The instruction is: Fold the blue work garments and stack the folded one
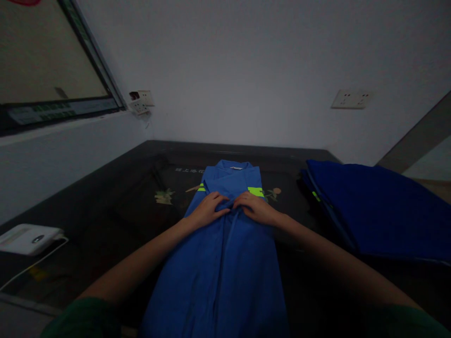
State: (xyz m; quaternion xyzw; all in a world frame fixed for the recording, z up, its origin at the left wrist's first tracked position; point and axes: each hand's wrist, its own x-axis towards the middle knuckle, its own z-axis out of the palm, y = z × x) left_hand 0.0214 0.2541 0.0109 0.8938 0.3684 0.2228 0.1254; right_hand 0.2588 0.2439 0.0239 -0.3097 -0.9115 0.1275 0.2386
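Observation:
A blue collared work jacket (218, 253) with yellow-green strips lies lengthwise on the dark table, its collar at the far end and its lower part toward me. My left hand (209, 210) is closed on the cloth at the middle of the front, thumb and fingers pinching it. Close beside it, my right hand (255, 207) also pinches the jacket's front, and a small crease gathers between the two hands. Above them, a flap of blue fabric (225, 184) lies slantwise across the chest. Exactly what the fingertips hold is partly hidden.
On the right of the dark table (116, 197) lies a stack of folded darker blue cloth (380, 211). A white device (30, 238) with a cable sits at the left edge. Wall sockets (350, 99) and a window (52, 51) are behind and to the left.

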